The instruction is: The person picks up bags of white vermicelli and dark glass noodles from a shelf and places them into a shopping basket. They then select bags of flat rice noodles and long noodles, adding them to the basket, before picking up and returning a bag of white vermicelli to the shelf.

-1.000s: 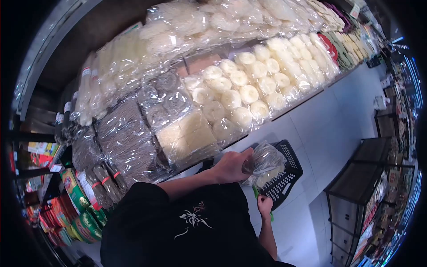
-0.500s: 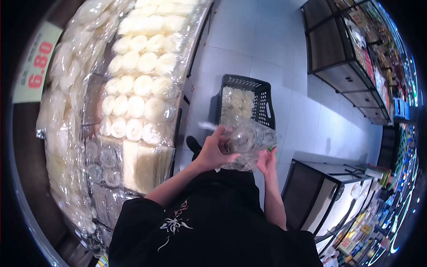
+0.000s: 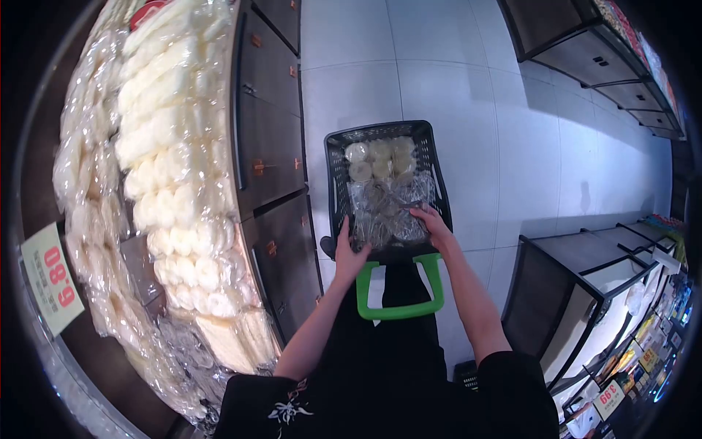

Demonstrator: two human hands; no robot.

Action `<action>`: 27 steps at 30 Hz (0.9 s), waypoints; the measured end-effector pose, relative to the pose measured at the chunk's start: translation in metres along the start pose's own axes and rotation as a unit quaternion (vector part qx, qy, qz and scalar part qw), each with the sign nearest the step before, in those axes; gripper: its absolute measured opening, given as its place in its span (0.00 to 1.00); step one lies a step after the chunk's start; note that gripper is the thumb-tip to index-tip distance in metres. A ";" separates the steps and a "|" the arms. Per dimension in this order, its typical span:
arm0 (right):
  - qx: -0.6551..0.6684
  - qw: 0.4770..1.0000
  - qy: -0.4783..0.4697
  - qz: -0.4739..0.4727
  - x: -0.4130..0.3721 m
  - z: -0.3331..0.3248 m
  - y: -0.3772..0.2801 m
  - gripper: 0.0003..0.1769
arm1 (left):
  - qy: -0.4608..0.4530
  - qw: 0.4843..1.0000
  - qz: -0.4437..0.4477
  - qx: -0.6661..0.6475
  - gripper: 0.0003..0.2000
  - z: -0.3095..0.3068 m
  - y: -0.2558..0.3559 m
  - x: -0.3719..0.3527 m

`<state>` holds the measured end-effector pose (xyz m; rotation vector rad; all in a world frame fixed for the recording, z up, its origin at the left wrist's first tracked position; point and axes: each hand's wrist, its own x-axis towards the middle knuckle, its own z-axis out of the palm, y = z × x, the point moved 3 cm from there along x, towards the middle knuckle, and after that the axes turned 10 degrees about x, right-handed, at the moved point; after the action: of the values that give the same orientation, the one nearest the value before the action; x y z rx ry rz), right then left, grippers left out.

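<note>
A black plastic basket (image 3: 425, 133) with a raised green handle (image 3: 404, 313) stands in front of me on the floor. Inside, at its far end, lies a clear-wrapped pack of pale round noodle nests (image 3: 381, 159). Nearer to me is a crinkled clear plastic pack of translucent noodle nests (image 3: 376, 208), low within the basket. My left hand (image 3: 351, 251) grips this pack's near left side, thumb and fingers apart around it. My right hand (image 3: 433, 224) has its fingers closed on the right side of the same pack. The fingertips are partly hidden by the film.
On the left, a display holds rows of wrapped noodle bundles (image 3: 172, 157) above dark cabinets (image 3: 274, 175). A price sign (image 3: 53, 278) stands at its edge. Grey floor tiles (image 3: 468, 146) stretch ahead. Another shelf unit (image 3: 585, 293) is at the right.
The clear pack has gone from above the basket's near end down into it, with both my hands. The green handle now shows fully, and my view has turned so the display sits further left.
</note>
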<state>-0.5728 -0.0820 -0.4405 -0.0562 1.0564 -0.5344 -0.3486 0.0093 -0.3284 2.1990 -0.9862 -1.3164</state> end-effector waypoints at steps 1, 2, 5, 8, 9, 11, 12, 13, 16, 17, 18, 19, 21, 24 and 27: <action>0.000 1.000 0.015 -0.012 0.024 -0.007 -0.009 0.18 | 0.020 0.992 0.048 0.112 0.41 0.008 0.002 -0.013; -0.002 0.999 0.030 -0.022 0.049 -0.012 -0.017 0.17 | -0.012 0.990 0.099 0.102 0.38 0.016 0.008 -0.034; -0.024 0.998 0.045 -0.046 0.126 -0.025 -0.029 0.18 | -0.193 0.949 0.123 0.219 0.20 0.029 0.054 -0.097; -0.010 0.998 0.046 -0.046 0.177 -0.028 -0.030 0.19 | -0.176 0.941 0.176 0.228 0.11 0.050 0.038 -0.130; 0.006 0.998 0.044 -0.041 0.188 -0.030 -0.031 0.19 | -0.184 0.941 0.168 0.228 0.11 0.052 0.036 -0.130; 0.001 0.999 0.049 -0.006 0.207 -0.044 -0.024 0.19 | -0.160 0.946 0.101 0.263 0.10 0.047 0.034 -0.132; -0.008 0.999 0.047 0.023 0.225 -0.052 -0.023 0.19 | -0.163 0.946 0.095 0.263 0.10 0.048 0.030 -0.133; -0.056 0.997 0.048 0.015 0.247 -0.067 -0.022 0.21 | -0.144 0.947 0.107 0.266 0.10 0.048 0.029 -0.139; -0.146 0.968 0.142 -0.144 0.297 -0.106 -0.021 0.21 | -0.131 0.947 0.116 0.269 0.09 0.049 0.041 -0.124; -0.146 0.968 0.143 -0.144 0.314 -0.123 -0.012 0.21 | -0.124 0.946 0.124 0.273 0.09 0.049 0.044 -0.116; -0.221 0.942 0.163 -0.192 0.327 -0.137 -0.002 0.23 | -0.125 0.946 0.123 0.273 0.09 0.050 0.040 -0.116; -0.295 0.907 0.181 -0.241 0.338 -0.136 -0.004 0.24 | -0.123 0.944 0.133 0.277 0.09 0.052 0.035 -0.112; -0.405 0.821 0.255 -0.311 0.320 -0.120 -0.008 0.26 | -0.127 0.942 0.143 0.277 0.08 0.053 0.032 -0.111; -0.591 0.657 0.249 -0.396 0.267 -0.064 -0.012 0.31 | -0.127 0.945 0.142 0.266 0.08 0.052 0.039 -0.107; -0.729 0.633 0.062 -0.253 0.268 -0.062 0.012 0.35 | -0.119 0.946 0.142 0.265 0.07 0.051 0.040 -0.104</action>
<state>-0.5190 -0.1782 -0.6929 -1.8420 1.3673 -0.0208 -0.4399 0.0598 -0.2646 2.1628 -1.8586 -1.3077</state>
